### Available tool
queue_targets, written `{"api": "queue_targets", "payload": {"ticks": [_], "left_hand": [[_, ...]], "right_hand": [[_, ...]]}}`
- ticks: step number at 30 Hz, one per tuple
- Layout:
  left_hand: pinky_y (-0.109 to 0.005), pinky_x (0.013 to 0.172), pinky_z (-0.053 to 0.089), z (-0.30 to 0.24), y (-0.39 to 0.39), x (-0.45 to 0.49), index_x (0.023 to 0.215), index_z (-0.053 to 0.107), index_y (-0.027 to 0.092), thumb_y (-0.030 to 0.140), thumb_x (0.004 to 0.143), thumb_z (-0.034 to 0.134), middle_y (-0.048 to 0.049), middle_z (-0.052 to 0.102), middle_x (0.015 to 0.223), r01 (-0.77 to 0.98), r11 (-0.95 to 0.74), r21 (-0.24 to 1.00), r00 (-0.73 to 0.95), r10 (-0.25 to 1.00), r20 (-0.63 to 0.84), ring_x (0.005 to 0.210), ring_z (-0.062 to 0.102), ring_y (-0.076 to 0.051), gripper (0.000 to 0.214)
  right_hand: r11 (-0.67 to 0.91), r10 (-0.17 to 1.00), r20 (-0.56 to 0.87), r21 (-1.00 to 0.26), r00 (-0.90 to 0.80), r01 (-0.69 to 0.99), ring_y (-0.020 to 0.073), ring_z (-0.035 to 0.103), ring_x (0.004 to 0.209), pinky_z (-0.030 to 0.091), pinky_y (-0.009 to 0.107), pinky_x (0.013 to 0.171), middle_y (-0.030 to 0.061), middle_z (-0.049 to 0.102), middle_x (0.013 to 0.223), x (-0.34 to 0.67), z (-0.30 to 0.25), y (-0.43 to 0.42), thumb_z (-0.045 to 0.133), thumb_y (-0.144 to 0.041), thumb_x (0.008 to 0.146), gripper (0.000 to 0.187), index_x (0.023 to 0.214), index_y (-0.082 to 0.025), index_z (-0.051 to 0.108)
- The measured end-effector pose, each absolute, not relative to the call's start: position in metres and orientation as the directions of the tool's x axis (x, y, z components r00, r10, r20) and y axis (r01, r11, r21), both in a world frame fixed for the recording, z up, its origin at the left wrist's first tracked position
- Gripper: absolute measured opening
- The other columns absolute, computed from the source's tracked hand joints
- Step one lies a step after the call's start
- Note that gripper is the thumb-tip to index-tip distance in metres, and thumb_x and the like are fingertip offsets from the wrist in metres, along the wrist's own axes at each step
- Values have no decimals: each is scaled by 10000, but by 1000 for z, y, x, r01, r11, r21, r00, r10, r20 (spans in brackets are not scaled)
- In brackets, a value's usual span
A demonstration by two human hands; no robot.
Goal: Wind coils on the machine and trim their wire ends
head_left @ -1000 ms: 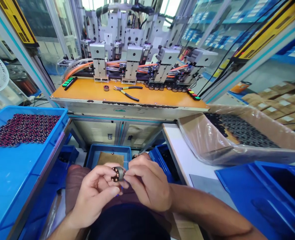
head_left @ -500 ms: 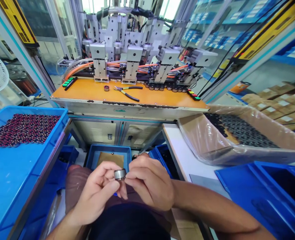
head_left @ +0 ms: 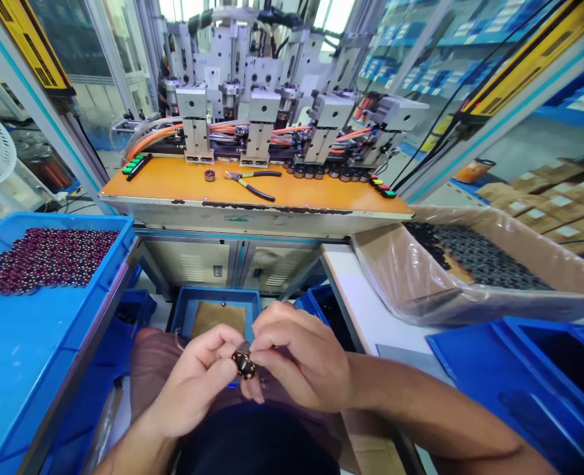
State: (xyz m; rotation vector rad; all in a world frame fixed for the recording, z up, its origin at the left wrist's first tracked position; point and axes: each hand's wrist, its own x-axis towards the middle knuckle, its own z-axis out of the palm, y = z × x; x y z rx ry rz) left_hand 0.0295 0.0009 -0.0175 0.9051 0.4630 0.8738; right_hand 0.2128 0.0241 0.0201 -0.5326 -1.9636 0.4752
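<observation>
A small motor stator [head_left: 245,364], a metal ring with a dark inside and copper-coloured spots, is held above my lap. My left hand [head_left: 200,373] grips it between thumb and fingers from the left. From the right, my right hand [head_left: 299,356] pinches at its upper right edge with thumb and forefinger. The stator is tilted so that its open end faces me. My fingers hide part of its rim, and I cannot tell whether anything small is between the right fingertips.
A machine bench [head_left: 173,181] ahead carries pliers [head_left: 255,183], a single stator [head_left: 209,175] and several dark round parts [head_left: 316,173]. On the left, a blue tray [head_left: 24,343] holds many stators. A plastic-lined box [head_left: 390,270] of dark parts stands right; a blue bin [head_left: 257,303] sits below.
The stator has been tipped from showing its shiny side wall to showing its open end towards me. Both hands have shifted only slightly, still at the part.
</observation>
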Motion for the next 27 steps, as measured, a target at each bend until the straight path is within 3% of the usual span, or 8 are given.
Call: {"api": "queue_targets", "payload": {"ticks": [3,7,11,13,15,17,21,27], "left_hand": [[-238,725,536,-20,-3,28,1057,595,250,228,934,618,-1,729,829,-480,176,859,423,905,51,766,706,-130,127],[-255,827,556,-18,-4,29,893,597,237,92,819,726,13,703,1098,-571,16,821,235,961,145,898,719,-131,208],[-302,894,540,-14,3,31,947,607,242,312,774,802,-28,702,1113,-663,34,748,208,968,141,1030,687,-191,270],[-287,819,540,-13,5,31,999,630,205,493,815,721,-72,719,1022,-611,169,774,347,935,70,921,697,-189,353],[-265,717,526,-14,6,31,977,642,158,569,847,642,-77,722,836,-518,292,804,509,861,16,761,690,-169,431],[-248,663,509,-16,4,30,977,628,155,514,878,635,-49,709,721,-462,328,824,577,817,-2,677,675,-150,373],[-229,668,526,-18,0,27,1040,548,220,274,920,644,1,722,770,-485,229,844,476,879,34,686,691,-121,162],[-251,680,570,-14,-6,27,917,516,228,104,835,711,18,696,898,-449,58,892,272,959,75,709,714,-124,245]], "right_hand": [[770,634,682,-600,-365,217,118,564,701,483,239,637,15,619,749,213,24,22,522,-129,959,96,912,-186,583],[654,752,579,-715,-315,249,112,562,693,480,235,639,15,608,750,210,27,22,524,-120,949,148,831,-179,589],[696,701,633,-708,-329,118,114,568,703,490,239,650,14,592,740,208,27,26,531,-112,939,133,831,-171,584],[741,644,678,-669,-354,66,118,565,697,495,244,647,12,593,730,209,27,27,528,-128,947,115,857,-173,583],[760,613,689,-648,-386,50,117,562,683,498,241,641,8,601,715,210,27,28,521,-153,965,103,886,-179,582],[769,599,690,-638,-406,51,113,566,684,501,232,648,3,612,706,210,29,28,521,-160,974,97,899,-182,579],[778,601,703,-624,-379,76,101,570,682,497,218,666,-2,626,704,211,32,26,544,-111,948,88,899,-171,584],[746,658,677,-646,-329,163,102,578,675,500,227,640,16,637,742,208,28,23,566,-103,920,94,856,-164,595]]}}
